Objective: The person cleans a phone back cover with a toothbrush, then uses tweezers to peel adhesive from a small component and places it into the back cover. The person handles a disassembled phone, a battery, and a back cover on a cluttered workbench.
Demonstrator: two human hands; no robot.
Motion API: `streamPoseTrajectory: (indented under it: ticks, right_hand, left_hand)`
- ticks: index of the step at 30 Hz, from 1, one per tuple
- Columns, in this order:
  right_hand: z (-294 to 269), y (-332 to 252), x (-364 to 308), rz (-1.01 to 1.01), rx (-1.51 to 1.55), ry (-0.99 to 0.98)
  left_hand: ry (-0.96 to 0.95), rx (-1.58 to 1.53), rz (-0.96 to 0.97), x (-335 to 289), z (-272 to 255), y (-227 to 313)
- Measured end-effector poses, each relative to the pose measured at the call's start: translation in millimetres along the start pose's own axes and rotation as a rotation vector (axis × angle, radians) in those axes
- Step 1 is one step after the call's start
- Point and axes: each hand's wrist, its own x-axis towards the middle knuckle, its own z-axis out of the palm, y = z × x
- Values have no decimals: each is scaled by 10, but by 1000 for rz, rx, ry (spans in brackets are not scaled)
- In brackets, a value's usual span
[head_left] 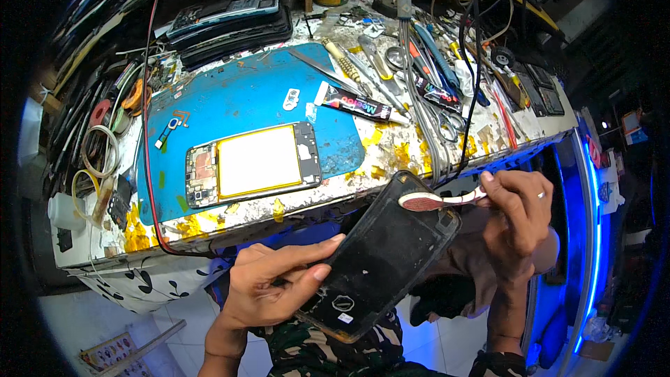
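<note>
My left hand [283,279] is closed on the edge of a black phone back cover [391,251], thumb and fingers gripping its left side. The cover is tilted in front of the bench, its dusty inner face showing. In my right hand [520,213] is a white toothbrush [426,201], pinched by its handle. The brush's reddish oval head lies over the cover's upper end; whether it touches cannot be made out. On the blue mat [244,91] rests an opened phone [255,164] with a bright white panel and exposed circuit board.
Glue tubes [359,105] lie beside the mat, with tweezers [331,70] and several tools farther right. Grey cables [419,98] hang over the bench edge. A red wire [145,119] runs down the left. Stacked phone parts [230,24] stand at the back.
</note>
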Motion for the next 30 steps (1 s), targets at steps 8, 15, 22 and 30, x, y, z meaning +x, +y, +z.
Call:
streamPoseTrajectory:
  ticks: [8, 15, 22, 30]
  right_hand:
    - [-36, -156, -161, 116, 1, -41]
    - [-11, -159, -229, 186, 26, -108]
    - [-9, -185, -233, 175, 40, -82]
    - [-28, -178, -235, 187, 36, -118]
  left_hand:
    - [-47, -24, -51, -39, 100, -44]
    - [-149, 52, -190, -80, 148, -5]
    - [-132, -14, -204, -97, 164, -16]
    - [-131, -47, -121, -73, 170, -38]
